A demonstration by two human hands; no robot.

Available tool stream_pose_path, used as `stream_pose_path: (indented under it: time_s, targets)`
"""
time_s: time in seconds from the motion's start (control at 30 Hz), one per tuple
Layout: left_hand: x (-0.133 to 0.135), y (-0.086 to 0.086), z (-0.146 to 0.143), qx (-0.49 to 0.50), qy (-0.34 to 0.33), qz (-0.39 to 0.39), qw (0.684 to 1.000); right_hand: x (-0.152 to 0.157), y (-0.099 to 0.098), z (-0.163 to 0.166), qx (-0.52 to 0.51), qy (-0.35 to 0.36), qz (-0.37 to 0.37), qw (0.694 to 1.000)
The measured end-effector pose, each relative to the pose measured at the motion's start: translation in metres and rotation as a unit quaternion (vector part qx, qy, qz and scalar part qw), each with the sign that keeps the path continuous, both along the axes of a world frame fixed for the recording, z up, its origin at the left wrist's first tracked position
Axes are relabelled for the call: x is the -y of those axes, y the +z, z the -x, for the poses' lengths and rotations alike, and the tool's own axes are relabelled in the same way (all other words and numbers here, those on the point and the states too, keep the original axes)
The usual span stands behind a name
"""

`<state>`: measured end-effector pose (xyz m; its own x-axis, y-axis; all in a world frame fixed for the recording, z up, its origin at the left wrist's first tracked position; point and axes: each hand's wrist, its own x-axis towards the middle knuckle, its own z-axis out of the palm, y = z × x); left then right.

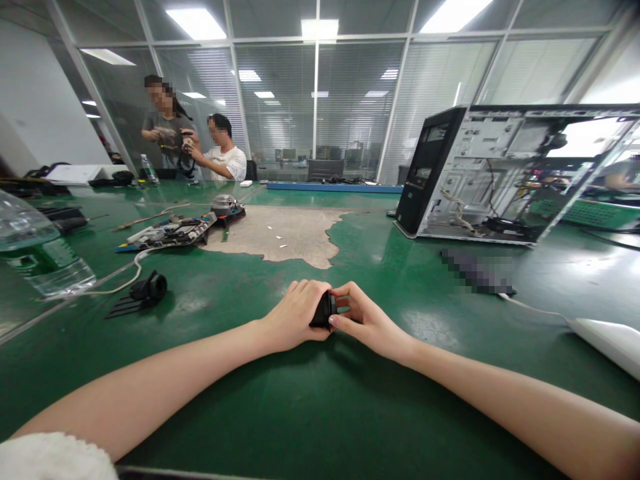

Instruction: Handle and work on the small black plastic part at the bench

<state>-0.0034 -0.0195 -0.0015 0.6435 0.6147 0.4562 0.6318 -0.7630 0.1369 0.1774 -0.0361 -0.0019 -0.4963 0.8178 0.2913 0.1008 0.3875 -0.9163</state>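
Note:
Between my two hands, low over the green table (225, 400), is a small black boxy part (323, 311) whose kind I cannot make out. My left hand (295, 310) wraps round its left side, the fingers curled over the top. From the right, my right hand (367, 319) pinches the part's edge between thumb and fingertips. Much of the part is hidden by the fingers. A black piece with a round ring and flat prongs (145, 291) lies on the table to the left of my hands.
An opened computer case (435, 173) stands at right. A circuit board (175, 230) lies at left, near a water bottle (40, 250). A white device with a cable (607, 340) sits at the right edge. Two people (225, 153) are at the table's far side.

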Motion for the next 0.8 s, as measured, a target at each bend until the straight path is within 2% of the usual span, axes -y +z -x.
stream_pose_path:
  time_s: [0.1, 0.17, 0.43, 0.57, 0.7, 0.8]
  targets:
    - [0.0003, 0.0001, 0.0002, -0.002, -0.001, -0.005, 1.0, -0.0009, -0.0027, -0.0011, 0.0, -0.011, -0.061, 0.998]
    - [0.0008, 0.0004, -0.0003, 0.001, 0.0, -0.007, 1.0, -0.0015, -0.003, -0.0008, -0.006, -0.022, -0.077, 0.997]
    - [0.0012, 0.0013, -0.0004, -0.001, -0.001, -0.001, 1.0, -0.0014, -0.0022, -0.0002, 0.006, -0.008, 0.019, 1.0]
    - [0.0006, 0.0007, -0.0001, -0.007, 0.003, -0.002, 1.0, -0.0008, -0.0028, -0.0016, 0.008, 0.003, -0.009, 1.0]
    - [0.0009, 0.0005, -0.001, -0.005, 0.003, -0.008, 1.0, -0.001, -0.0015, -0.0012, -0.008, -0.024, -0.068, 0.997]
    - [0.001, 0.0008, -0.0014, -0.005, 0.004, -0.008, 1.0, -0.0012, 0.0003, 0.0001, -0.012, -0.032, -0.063, 0.997]
